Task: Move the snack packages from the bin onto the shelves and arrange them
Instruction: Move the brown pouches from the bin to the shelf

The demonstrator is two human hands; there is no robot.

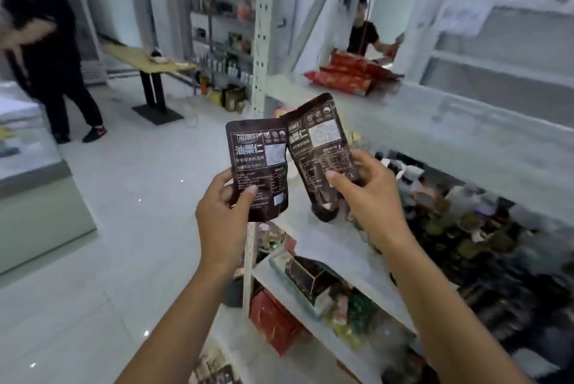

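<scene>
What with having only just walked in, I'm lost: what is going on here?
A person is stocking white shelves with snacks. The left hand grips the left pack and the right hand grips the right pack, both dark brown, held up side by side with their top corners touching. Neither is on a shelf yet. Red packs already lie on the upper shelf.

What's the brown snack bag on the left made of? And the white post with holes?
The dark brown snack pouch looks like thin plastic film, slightly glossy: its edges bend and crease. The white shelf post seems painted metal, judging by its punched holes.
</scene>
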